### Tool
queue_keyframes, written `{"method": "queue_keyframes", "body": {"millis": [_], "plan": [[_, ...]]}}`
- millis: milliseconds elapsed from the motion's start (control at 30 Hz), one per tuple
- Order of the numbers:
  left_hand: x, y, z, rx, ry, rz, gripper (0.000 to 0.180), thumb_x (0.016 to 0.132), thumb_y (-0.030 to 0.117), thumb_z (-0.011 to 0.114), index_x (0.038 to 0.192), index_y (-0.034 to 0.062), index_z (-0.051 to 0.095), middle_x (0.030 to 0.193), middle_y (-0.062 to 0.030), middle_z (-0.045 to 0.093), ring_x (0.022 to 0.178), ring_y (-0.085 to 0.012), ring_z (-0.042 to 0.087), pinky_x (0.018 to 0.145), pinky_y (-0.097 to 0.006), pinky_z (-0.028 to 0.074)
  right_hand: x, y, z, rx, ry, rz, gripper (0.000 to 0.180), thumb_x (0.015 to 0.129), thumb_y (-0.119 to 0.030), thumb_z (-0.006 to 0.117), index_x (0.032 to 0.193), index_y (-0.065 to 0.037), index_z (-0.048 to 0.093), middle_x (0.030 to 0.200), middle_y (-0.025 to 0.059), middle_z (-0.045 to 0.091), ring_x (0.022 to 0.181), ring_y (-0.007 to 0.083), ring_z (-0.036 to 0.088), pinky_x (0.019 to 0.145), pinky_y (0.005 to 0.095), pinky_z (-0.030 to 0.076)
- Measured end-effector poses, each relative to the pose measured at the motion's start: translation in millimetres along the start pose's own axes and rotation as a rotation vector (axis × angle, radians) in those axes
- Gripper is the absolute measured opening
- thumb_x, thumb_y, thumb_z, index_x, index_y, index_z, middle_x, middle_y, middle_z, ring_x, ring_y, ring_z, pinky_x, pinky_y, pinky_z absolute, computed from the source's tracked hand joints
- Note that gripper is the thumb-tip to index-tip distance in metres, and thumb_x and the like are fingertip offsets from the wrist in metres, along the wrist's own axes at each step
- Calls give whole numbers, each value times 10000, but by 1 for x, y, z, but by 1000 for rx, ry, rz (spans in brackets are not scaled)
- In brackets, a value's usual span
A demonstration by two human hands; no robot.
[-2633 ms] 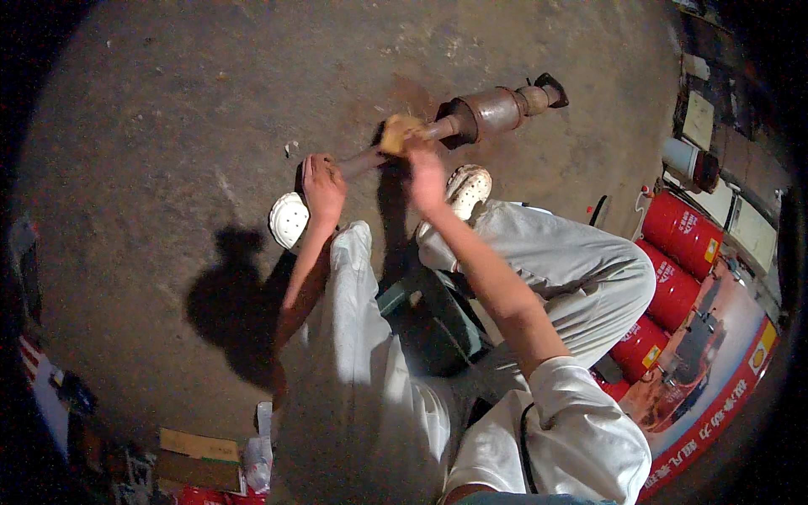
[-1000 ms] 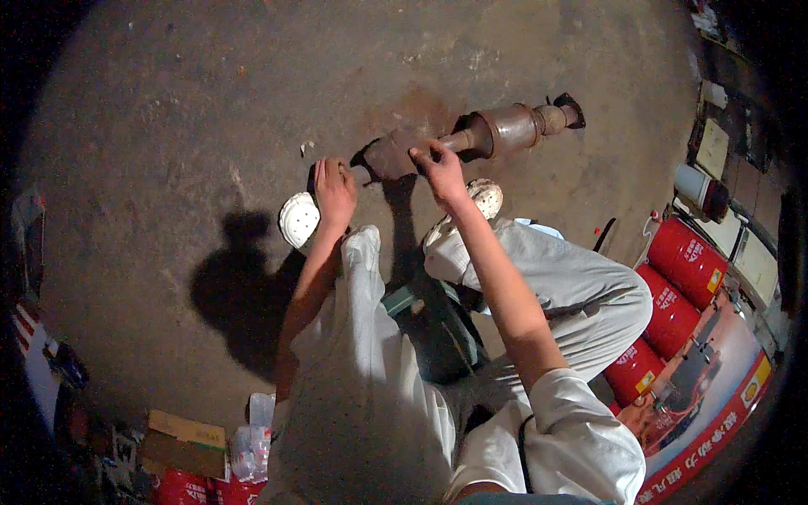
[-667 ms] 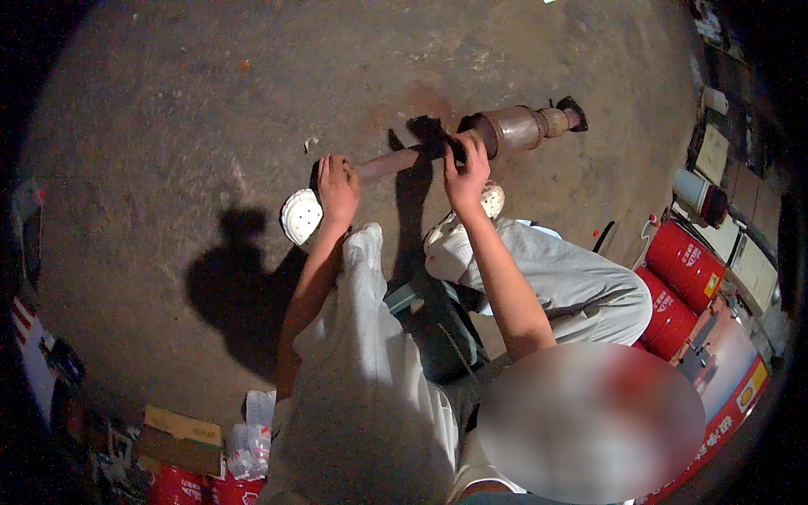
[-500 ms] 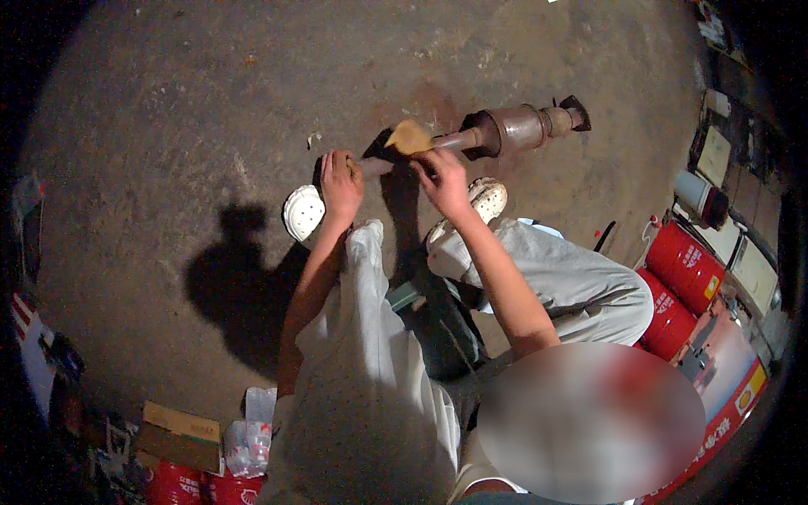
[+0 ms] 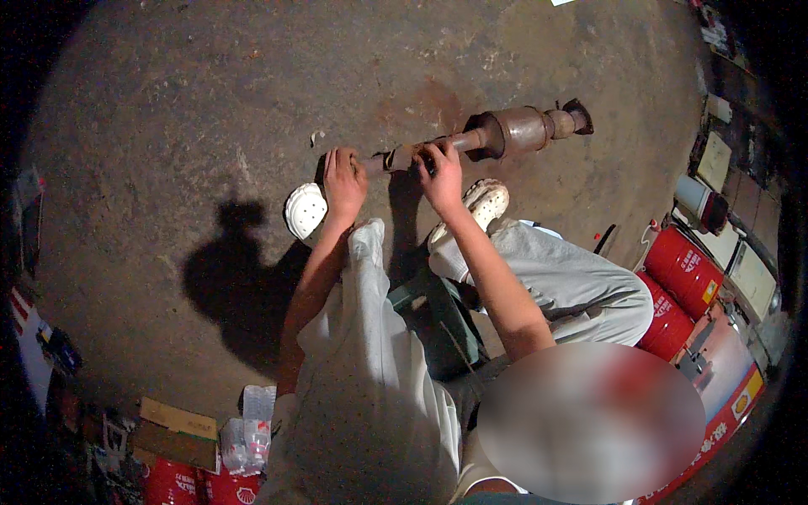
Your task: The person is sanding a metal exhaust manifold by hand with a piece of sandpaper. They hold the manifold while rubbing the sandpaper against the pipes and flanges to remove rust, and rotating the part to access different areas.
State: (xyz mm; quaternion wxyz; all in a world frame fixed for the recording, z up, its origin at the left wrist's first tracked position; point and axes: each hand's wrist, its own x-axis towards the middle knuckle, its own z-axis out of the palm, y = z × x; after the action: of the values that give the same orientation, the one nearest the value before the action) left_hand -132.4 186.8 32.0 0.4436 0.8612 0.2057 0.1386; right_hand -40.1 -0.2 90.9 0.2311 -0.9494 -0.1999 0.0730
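A rusty exhaust pipe [image 5: 376, 165] with a fat, catalytic-converter-like canister [image 5: 518, 132] lies across the floor ahead of my feet, its flanged end [image 5: 577, 118] to the far right. My left hand [image 5: 344, 187] is closed over the pipe's left end. Further right, my right hand [image 5: 443, 178] has curled fingers gripping the pipe's middle, just left of the canister. A brownish wrap or sleeve [image 5: 405, 158] shows beside those fingers; whether it is loose material or part of the pipe, I cannot tell.
White clogs [image 5: 305, 210] are on my feet, either side of the hands. A low green stool [image 5: 438, 324] is between my legs. Red drums [image 5: 686, 268] stand at the right; a cardboard box [image 5: 177, 432] and clear plastic bottles [image 5: 247, 444] are at the lower left.
The yellowish-brown piece raised above the pipe at my right hand is no longer seen standing up. My right hand now lies over the pipe. The left hand stays on the pipe's end.
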Motion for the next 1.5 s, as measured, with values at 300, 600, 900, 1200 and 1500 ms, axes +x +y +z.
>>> {"method": "queue_keyframes", "body": {"millis": [300, 600, 900, 1200, 1500], "plan": [[-2, -4, 1, -47, -4, -6, 110, 891, 8, 540, 995, -30, 536, 951, -253, 552, 931, -469, 555, 818, -548, 452, -3, -5, -9, -56, 41, -42, 319, 853, -81, 731, 1157, -63, 636, 1120, 191, 617, 1065, 420, 568, 925, 507, 464], [-1, -8, 0, 0, 2, 24, 139, 904, 31, 542, 1034, -16, 559, 983, -255, 586, 943, -484, 571, 831, -542, 465, -15, -29, 18, -38, -132, -108, 533, 837, 1, 678, 1358, -99, 622, 1392, 109, 626, 1326, 343, 537, 1083, 475, 450], [-16, -19, 6, 20, 25, -33, 143, 925, 62, 553, 1060, 20, 578, 912, -252, 631, 853, -492, 622, 707, -539, 493, -19, -2, -8, -56, -140, -28, 709, 684, 90, 668, 1365, -99, 620, 1438, 119, 607, 1384, 352, 515, 1152, 483, 415], [-5, -6, 7, -72, -22, -98, 111, 925, 42, 577, 1031, 9, 573, 934, -244, 616, 883, -478, 611, 738, -530, 489, -7, 43, -15, 6, -227, -245, 727, 673, 102, 689, 1370, -89, 610, 1477, 100, 578, 1413, 313, 495, 1207, 493, 364], [10, -9, 1, 39, 36, 43, 116, 881, 36, 591, 979, -20, 564, 979, -231, 550, 935, -459, 530, 845, -544, 421, -7, -7, 11, 3, -201, -266, 686, 732, 88, 615, 1391, -102, 594, 1466, 108, 579, 1393, 333, 508, 1213, 481, 355]]}}
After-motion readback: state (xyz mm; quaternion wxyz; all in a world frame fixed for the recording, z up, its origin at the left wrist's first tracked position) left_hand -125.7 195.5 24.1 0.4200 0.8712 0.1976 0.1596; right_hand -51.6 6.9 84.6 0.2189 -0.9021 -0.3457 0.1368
